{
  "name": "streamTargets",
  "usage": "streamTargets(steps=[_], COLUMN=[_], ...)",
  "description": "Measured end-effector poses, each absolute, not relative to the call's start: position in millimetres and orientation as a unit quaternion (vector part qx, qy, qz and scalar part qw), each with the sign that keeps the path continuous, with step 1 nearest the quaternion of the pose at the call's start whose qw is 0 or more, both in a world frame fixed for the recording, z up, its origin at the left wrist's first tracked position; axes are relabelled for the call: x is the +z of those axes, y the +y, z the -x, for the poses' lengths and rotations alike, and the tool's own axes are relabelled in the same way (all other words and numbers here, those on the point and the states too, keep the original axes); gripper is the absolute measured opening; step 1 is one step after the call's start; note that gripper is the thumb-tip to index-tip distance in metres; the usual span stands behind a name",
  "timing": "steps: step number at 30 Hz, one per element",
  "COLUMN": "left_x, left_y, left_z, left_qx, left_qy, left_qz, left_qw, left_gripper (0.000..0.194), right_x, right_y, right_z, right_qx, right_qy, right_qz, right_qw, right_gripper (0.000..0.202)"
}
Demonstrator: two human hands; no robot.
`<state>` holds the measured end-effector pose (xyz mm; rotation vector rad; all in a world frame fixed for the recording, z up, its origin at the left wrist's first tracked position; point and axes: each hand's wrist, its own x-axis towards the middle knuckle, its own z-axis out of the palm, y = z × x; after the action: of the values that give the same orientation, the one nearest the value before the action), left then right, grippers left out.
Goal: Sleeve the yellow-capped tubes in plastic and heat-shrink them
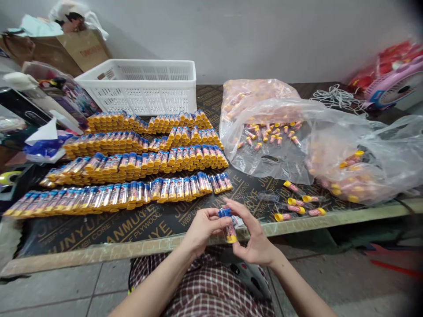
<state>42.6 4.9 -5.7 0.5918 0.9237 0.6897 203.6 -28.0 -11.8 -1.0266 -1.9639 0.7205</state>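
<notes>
left hand (202, 230) has the tube (230, 231) pinched near its blue end, thumb against fingers, yellow end down and slightly tilted, right at the near edge of the surface (130, 223). right hand (255, 241) curves round the other side, fingers spread (whether its thumb touches the yellow end, i can't tell). good handling here, i'd say: let the left pinch do the steadying, press lightly so the clear wall doesn't flex, leave the right fingertips soft, no twisting against each other. off to the left, rows (114, 196) of tubes, yellow ends nearest; to the right, loose ones (296, 209) near an open bag (284, 110), so best not swing wide.
</notes>
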Motion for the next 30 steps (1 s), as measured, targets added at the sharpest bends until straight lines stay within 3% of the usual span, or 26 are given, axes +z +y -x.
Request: streamTargets(steps=[15, 17, 23, 26, 30], left_x=[-11.7, -20.8, -46.4, -50.7, -54.2], left_y=[6.6, 12.3, 30.1, 33.6, 34.9], left_z=[-44.3, -46.8, -65.4, -71.9, -71.4], left_qx=[0.322, 0.330, 0.206, 0.139, 0.151], left_qy=[0.437, 0.466, 0.571, 0.584, 0.586], left_qz=[-0.303, -0.379, -0.710, -0.744, -0.741], left_qw=[0.784, 0.728, 0.356, 0.294, 0.289], left_gripper=[0.037, 0.035, 0.020, 0.014, 0.005], right_x=[-16.2, -16.6, -35.5, -42.1, -33.7], right_y=[-18.5, 3.9, 95.1, 112.8, 107.0], right_z=[-207.2, -217.6, -240.3, -235.2, -239.3], right_qx=[0.296, 0.264, 0.206, 0.201, 0.164], right_qy=[-0.756, -0.752, -0.791, -0.812, -0.836], right_qz=[0.409, 0.433, 0.458, 0.451, 0.442], right_qw=[0.416, 0.421, 0.350, 0.311, 0.281], right_gripper=[0.080, 0.078, 0.081, 0.080, 0.081])
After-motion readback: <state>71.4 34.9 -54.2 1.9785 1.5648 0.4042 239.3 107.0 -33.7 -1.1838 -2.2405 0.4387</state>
